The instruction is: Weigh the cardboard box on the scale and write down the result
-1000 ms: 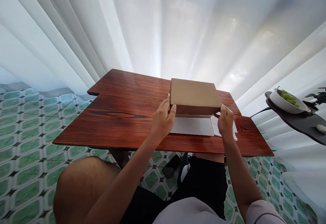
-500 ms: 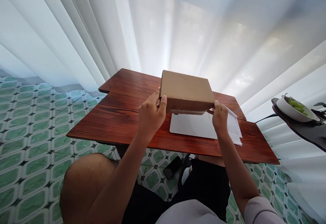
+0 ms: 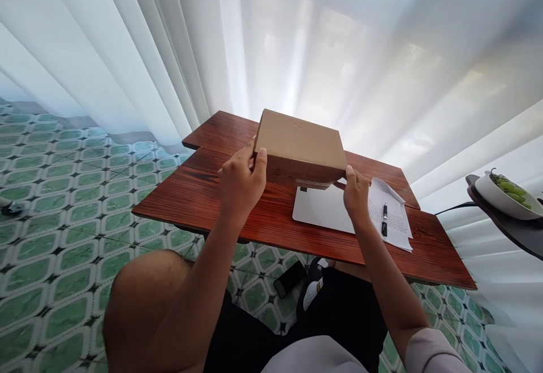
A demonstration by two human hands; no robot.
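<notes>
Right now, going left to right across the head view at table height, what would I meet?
Left hand → box → right hand → pen on the papers → bowl of green fruit on the side table at far right.

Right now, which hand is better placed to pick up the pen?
Right. The right hand grips the cardboard box at its near right corner, beside the pen on the printed sheet; the left hand holds the box's far side.
</notes>
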